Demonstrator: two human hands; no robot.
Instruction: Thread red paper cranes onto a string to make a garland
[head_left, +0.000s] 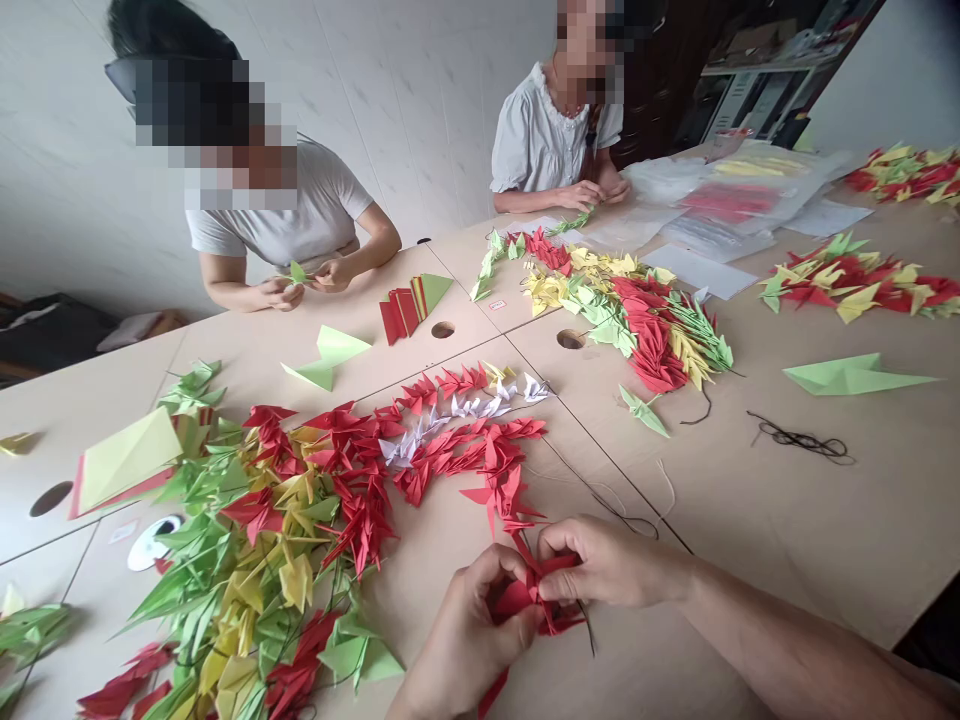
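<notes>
Low in the head view, my left hand (pixel 469 630) and my right hand (pixel 604 562) are both closed on a red paper crane (pixel 534 598) held between them just above the table. A dark thread (pixel 586 630) hangs from the crane. The crane sits at the near end of a string of red paper cranes (pixel 499 470) that runs up the table toward white cranes (pixel 465 410). A big heap of green, yellow and red cranes (pixel 255 540) lies left of my hands.
Two other people sit across the light wooden table (pixel 787 520); the left one's hands (pixel 300 285) fold green paper. More crane strings (pixel 637 320), a folded green sheet (pixel 851 375), a coil of black thread (pixel 802 440) and plastic sleeves (pixel 720 200) lie around.
</notes>
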